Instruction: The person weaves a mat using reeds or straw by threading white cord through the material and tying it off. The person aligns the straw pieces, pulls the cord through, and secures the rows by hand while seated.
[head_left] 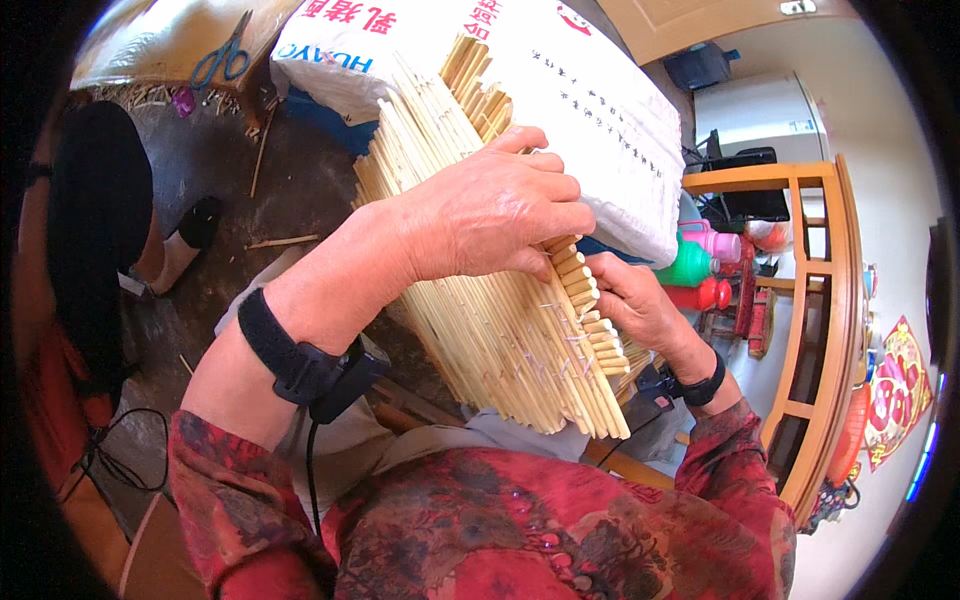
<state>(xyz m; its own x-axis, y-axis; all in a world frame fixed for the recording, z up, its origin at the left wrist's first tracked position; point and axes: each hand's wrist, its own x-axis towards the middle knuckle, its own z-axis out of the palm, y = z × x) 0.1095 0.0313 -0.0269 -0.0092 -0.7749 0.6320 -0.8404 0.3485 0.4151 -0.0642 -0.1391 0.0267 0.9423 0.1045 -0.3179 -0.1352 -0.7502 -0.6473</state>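
A mat of thin pale sticks [470,340], joined by thread, is in the middle of the frame, slanting from upper left to lower right, and partly folded over. The left hand [500,210] lies across its upper part, the thumb pressed on the sticks and the fingers bent over the fold, so it is gripping the mat. The right hand [635,300] is at the right edge, its fingers bent against the stick ends (some of them are hidden, so I cannot tell if they pinch). Behind the mat, at upper centre, is a white sack [600,110] with printing. Blue-handled scissors [225,62] lie at upper left; at far left another person's leg [105,200] is visible.
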